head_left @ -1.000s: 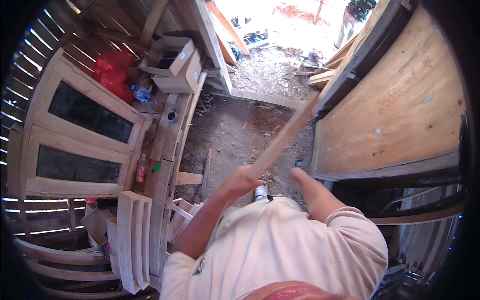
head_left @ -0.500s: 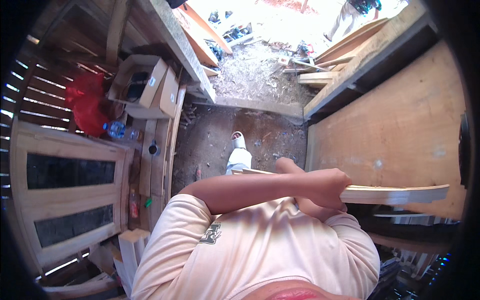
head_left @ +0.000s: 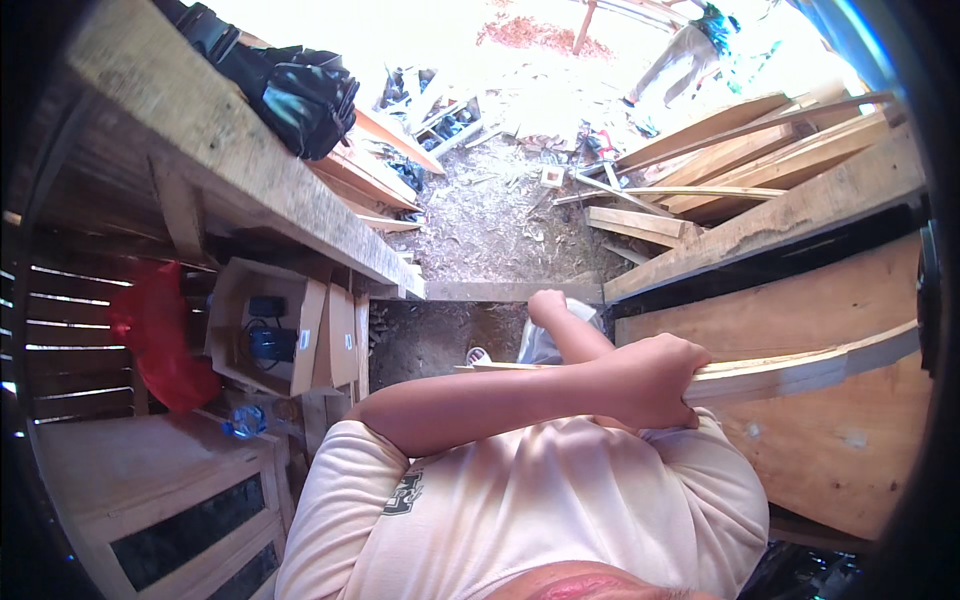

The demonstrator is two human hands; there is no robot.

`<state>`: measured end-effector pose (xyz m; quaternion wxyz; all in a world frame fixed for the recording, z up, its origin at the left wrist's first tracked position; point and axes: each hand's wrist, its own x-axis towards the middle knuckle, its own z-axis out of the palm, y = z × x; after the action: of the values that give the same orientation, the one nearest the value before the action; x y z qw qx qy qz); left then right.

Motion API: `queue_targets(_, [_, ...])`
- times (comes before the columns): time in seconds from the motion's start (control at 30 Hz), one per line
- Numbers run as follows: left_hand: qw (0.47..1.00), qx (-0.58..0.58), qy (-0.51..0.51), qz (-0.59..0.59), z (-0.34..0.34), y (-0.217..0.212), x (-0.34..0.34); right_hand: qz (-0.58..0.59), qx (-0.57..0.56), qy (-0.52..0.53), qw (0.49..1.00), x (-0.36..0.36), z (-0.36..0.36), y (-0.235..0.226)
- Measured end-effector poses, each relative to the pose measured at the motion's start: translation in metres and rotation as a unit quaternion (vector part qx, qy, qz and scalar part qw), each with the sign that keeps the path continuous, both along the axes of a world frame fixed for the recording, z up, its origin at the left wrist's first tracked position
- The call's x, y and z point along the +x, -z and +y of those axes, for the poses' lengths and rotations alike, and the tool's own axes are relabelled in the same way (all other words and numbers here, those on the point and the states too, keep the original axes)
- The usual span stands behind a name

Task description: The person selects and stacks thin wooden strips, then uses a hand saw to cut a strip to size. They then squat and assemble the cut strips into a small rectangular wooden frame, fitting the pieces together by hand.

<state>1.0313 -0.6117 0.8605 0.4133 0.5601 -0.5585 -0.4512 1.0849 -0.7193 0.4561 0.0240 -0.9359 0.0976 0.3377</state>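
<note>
Wood everywhere in the head view: a long pale wooden strip (head_left: 800, 368) runs from mid-frame out to the right edge, slightly bowed, lying across the front of a big plywood panel (head_left: 830, 300) that fills the right side. Left hand (head_left: 655, 380) sits centre-right, arm crossed over the chest, fingers wrapped tight round the strip near its middle, probably to balance the long piece with one grip. Right hand (head_left: 545, 305) is higher, centre frame, curled into a loose fist near the strip's thin left end (cannot tell if it actually touches the wood, the forearm hides the contact). Person wears a cream t-shirt (head_left: 540, 510), lower centre. A sandalled foot (head_left: 478, 355) shows just left of the hands on the dirt floor (head_left: 430, 335). Room to move: the strip's right end is close to the panel and a heavy beam (head_left: 780, 220) above it, so little swing room that side; the open dirt gap at centre and the sunlit yard at top centre give the clear way out. Left side is crowded: a rough workbench plank (head_left: 230, 160) with a black bag (head_left: 300, 95) on top at upper left, an open cardboard box (head_left: 275, 335) and red plastic bag (head_left: 155, 335) under it, a blue bottle (head_left: 245, 420), and a glazed cabinet door (head_left: 170, 500) at lower left. Stacked boards (head_left: 720, 150) lie upper right.
</note>
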Motion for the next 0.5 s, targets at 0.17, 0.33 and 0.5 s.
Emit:
queue_targets(0.17, [0.998, 0.012, -0.024, -0.049, -0.038, 0.017, 0.085, -0.002, -0.040, -0.081, 0.996, 0.090, -0.028, -0.012])
queue_targets(0.33, [0.992, 0.074, -0.073, -0.068, -0.091, 0.030, 0.168, 0.044, -0.016, -0.094, 0.995, 0.168, -0.080, 0.037])
queue_targets(0.5, [0.962, 0.137, -0.200, -0.125, -0.187, 0.091, 0.288, 0.057, 0.044, -0.129, 0.989, 0.270, -0.167, 0.068])
